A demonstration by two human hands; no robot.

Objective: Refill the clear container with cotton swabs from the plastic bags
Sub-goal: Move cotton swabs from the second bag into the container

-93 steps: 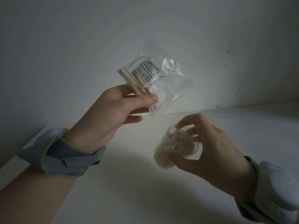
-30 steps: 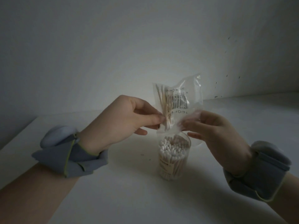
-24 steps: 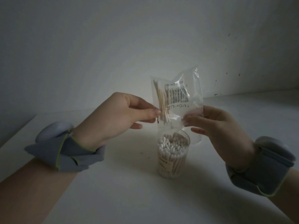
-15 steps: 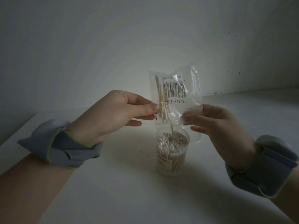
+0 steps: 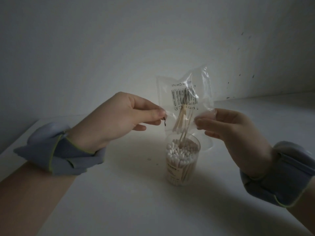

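**Two hands hold a clear plastic bag (image 5: 184,92) mouth-down over an open clear container (image 5: 183,167) on a white table (image 5: 136,193).**

The left hand (image 5: 122,120) pinches the bag's lower left edge between thumb and forefinger. The right hand (image 5: 235,132) pinches the lower right edge likewise, its other fingers loosely curled. The bag is thin, crinkled film printed with a barcode. A few wooden-stemmed cotton swabs (image 5: 182,120) slant out of it, their lower ends reaching the round white tips (image 5: 180,150) packed in the cylindrical container. The container stands upright between the wrists, with bare tabletop to its left, right and near side. The table's far edge meets a plain wall (image 5: 102,48). Its left edge runs just beyond the grey left wristband (image 5: 59,154).
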